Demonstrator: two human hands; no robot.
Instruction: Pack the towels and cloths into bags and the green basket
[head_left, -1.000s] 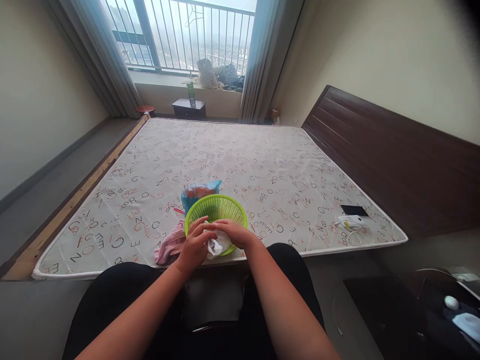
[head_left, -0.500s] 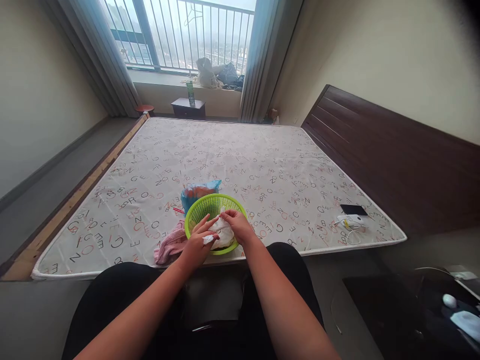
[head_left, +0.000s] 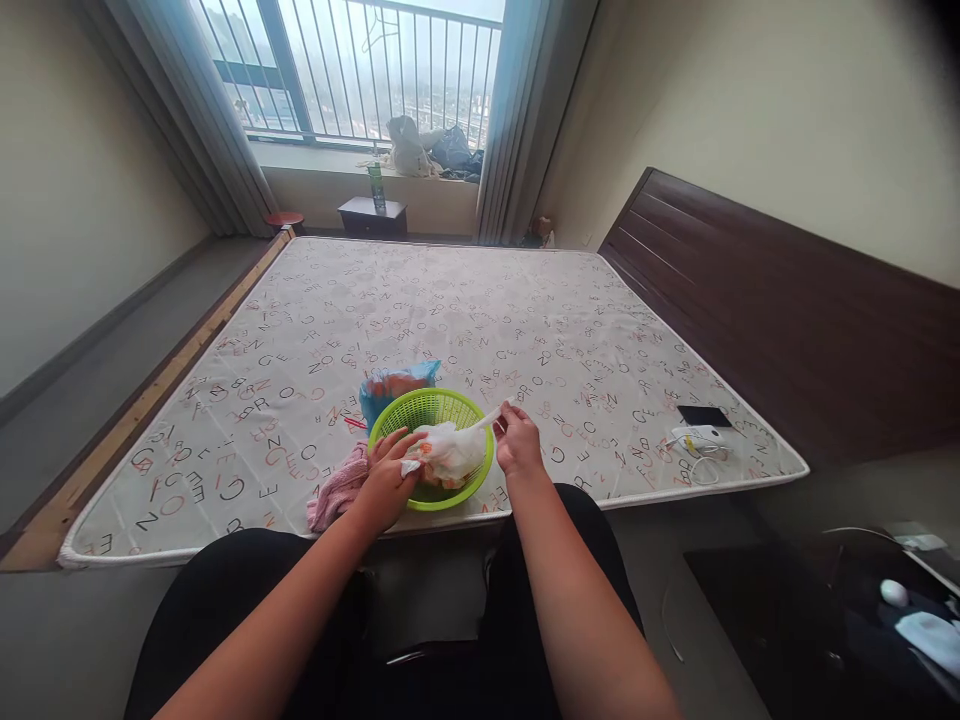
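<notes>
Mattress [head_left: 450, 320], bare, letter-printed, fills the view; person sits at its near edge. On that edge: green basket [head_left: 390, 425], perforated plastic, rigid and light by the look. Over the basket, a white plastic bag [head_left: 450, 455] with orange contents showing through, stretched between both hands. Left hand [head_left: 386, 480] pinches the bag's left end; right hand [head_left: 517, 445] is closed on a thin strip of it drawn out to the right, past the rim. Judgement: film is thin, soft, slippery, tears easily; grip by bunched ends, not the stretched middle. Pink cloth [head_left: 337, 490] lies just left of the basket, blue bag [head_left: 397, 380] behind it.
</notes>
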